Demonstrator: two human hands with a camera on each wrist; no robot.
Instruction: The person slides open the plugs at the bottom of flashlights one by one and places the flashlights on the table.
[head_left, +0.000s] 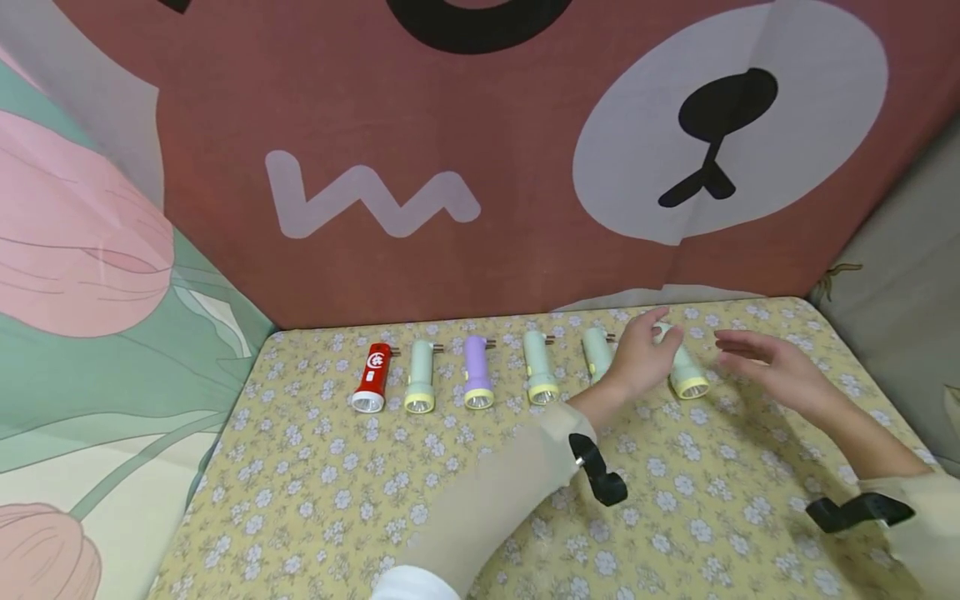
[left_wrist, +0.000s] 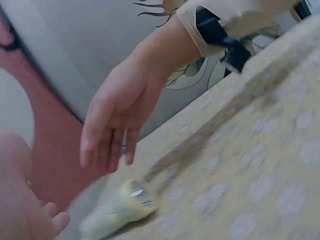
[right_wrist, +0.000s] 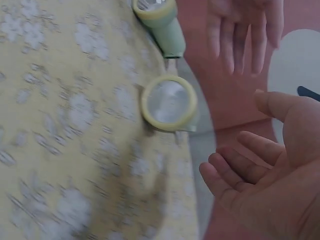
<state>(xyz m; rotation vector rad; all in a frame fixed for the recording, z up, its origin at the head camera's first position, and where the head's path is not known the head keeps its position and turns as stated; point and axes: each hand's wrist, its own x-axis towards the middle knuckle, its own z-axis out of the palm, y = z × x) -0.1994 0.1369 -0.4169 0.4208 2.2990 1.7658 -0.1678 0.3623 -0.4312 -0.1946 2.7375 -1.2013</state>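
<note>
Six small flashlights lie in a row near the far edge of the table, lenses toward me: a red one, a pale green one, a purple one and three more pale green ones. My left hand hovers with relaxed fingers between the last two, partly hiding the fifth, its fingertips over the rear of the rightmost flashlight. My right hand is spread, palm free, just right of that flashlight. Neither hand holds anything.
The table wears a yellow floral cloth. A red-brown bear-print sheet hangs right behind the row, and a green and pink sheet closes the left side. Black straps sit on both wrists.
</note>
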